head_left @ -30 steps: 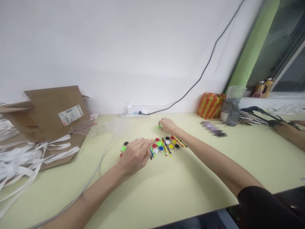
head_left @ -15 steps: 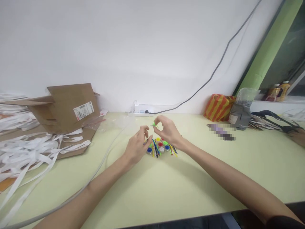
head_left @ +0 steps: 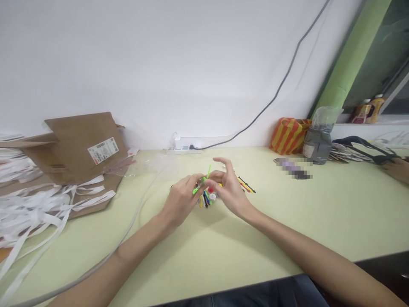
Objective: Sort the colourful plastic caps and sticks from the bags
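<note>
My left hand pinches something small and green, mostly covered by its fingers, above the middle of the table. My right hand meets it from the other side, thumb and fingertips closed around a thin bright green plastic strip that sticks upward, with the index finger raised. Beneath the hands lie small round pieces with coloured tops, including a red one and a white one. Thin coloured plastic sticks lie beside them. More sticks, black and red, show past my right hand.
An open cardboard box and tangled white strips occupy the left side. A grey cable crosses the table there. A power strip sits by the wall. Rightward are a striped bag, a grey bag and another person's hand.
My right hand has come down and toward my left hand, bringing the green piece with it. Both hands now meet over the small pieces. The view has shifted slightly.
</note>
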Demonstrator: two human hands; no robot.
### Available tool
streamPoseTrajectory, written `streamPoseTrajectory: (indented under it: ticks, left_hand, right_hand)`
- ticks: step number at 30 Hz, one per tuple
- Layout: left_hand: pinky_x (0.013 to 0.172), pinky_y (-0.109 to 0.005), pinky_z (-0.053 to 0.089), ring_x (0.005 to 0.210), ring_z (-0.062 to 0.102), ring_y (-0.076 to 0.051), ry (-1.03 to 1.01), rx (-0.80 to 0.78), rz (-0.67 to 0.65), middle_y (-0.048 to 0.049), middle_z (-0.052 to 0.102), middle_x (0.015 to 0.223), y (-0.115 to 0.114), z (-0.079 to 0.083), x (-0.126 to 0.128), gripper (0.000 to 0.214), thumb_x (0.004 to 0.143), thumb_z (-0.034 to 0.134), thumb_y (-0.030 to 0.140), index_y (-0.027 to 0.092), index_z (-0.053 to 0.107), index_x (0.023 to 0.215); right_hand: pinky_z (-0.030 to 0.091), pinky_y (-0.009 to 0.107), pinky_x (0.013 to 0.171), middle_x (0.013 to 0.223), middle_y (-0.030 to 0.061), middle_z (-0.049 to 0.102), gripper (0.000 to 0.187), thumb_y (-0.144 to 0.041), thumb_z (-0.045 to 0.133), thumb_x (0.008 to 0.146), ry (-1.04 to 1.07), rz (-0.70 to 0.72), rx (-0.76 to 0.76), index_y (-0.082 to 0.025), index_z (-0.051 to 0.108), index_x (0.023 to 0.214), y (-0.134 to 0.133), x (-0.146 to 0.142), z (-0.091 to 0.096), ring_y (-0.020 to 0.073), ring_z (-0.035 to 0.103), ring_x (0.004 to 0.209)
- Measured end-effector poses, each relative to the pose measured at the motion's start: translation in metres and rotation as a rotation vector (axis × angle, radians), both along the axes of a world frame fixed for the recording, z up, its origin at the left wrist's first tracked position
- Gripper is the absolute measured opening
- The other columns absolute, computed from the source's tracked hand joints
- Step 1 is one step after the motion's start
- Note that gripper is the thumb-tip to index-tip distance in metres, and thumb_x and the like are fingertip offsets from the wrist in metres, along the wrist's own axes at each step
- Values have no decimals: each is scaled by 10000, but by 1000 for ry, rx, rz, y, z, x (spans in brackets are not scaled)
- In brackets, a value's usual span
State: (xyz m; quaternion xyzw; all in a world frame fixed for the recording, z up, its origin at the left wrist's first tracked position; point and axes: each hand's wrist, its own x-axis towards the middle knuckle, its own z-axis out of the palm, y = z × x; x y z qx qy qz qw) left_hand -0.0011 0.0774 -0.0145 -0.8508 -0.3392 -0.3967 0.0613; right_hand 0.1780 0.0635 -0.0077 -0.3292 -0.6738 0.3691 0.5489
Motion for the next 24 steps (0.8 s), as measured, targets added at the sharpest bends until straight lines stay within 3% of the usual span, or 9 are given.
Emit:
streamPoseTrajectory:
  ticks: [3,6,9,14,18,21,22,24]
  left_hand:
    - [675,-273,459,752,612,-163,47,64,-8,-26,639,848,0,3,1,154,989,499,310,191,544,1075]
    - [671,-279,436,772,590,-174,102,76,-29,-30,616,850,0,5,1,105,958,508,263,186,533,1025]
    - [650,-285,408,738,562,-176,134,-3,-30,-21,587,819,-3,7,3,38,918,481,236,198,488,918]
    - [624,-273,385,651,531,-152,63,-299,-122,14,592,782,-17,8,9,102,961,382,282,228,368,876]
    - [646,-283,387,661,530,-162,4,-313,-189,10,568,745,-19,9,7,149,972,300,290,228,379,862]
    - [611,-280,368,607,490,-159,17,-249,-123,16,520,695,-11,8,1,172,963,295,293,219,422,875]
    - [596,-277,359,591,478,-156,38,-214,-85,20,510,686,-8,8,-1,157,958,323,300,215,435,889]
    - [587,-271,357,593,482,-152,77,-133,-32,17,520,701,-3,6,-3,130,951,379,301,203,463,934]
  right_hand:
    - [459,277,628,736,-5,632,366,-491,626,873,57,93,-149,-212,523,1086,1,2,4,154,612,657]
    - [429,257,612,700,-16,610,275,-452,651,854,47,160,-166,-204,533,876,2,5,5,130,576,626]
    - [400,239,611,707,-28,584,219,-365,657,851,48,284,-168,-207,506,827,3,8,6,117,541,647]
    - [407,255,634,702,-21,565,207,-310,695,823,134,516,-312,-190,526,812,6,13,6,109,501,615]
    - [408,272,621,633,-24,559,272,-349,736,792,162,637,-339,-196,512,813,12,19,7,130,521,587]
    - [399,269,588,621,-25,567,276,-400,687,825,53,571,-247,-210,488,843,22,34,12,141,530,566]
    - [392,262,579,645,-16,585,255,-402,663,843,-50,475,-195,-208,498,857,27,42,14,141,534,571]
    - [387,255,595,726,19,634,188,-371,609,880,-353,149,-76,-196,540,868,39,63,17,146,561,627]
